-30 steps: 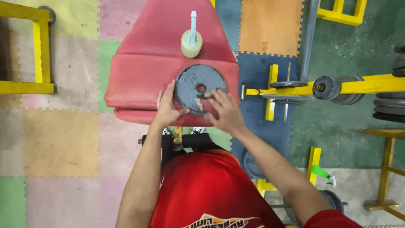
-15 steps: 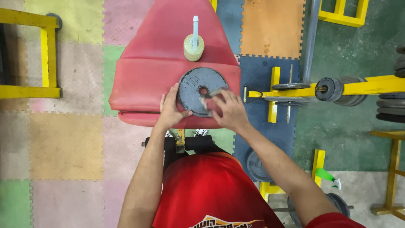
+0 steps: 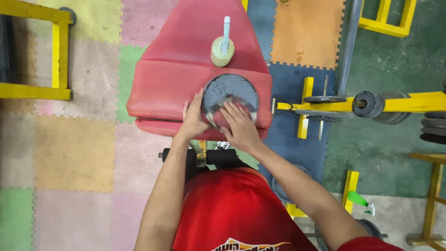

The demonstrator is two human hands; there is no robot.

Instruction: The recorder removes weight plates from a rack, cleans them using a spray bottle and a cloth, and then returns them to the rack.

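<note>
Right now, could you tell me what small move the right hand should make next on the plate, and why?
Probably sweep the cloth toward the far rim: the right hand presses it on the near half of the plate, the left hand steadies the edge, and the far half lies uncovered.

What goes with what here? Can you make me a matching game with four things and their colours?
Things:
1. round weight plate
2. padded bench
3. shirt
4. metal frame

Colours:
A. yellow
B. dark grey
C. bright red with a print
D. dull red

Pairs: 1-B, 2-D, 3-C, 4-A

The left hand steadies the plate's edge; the right hand presses a cloth on it.
</note>
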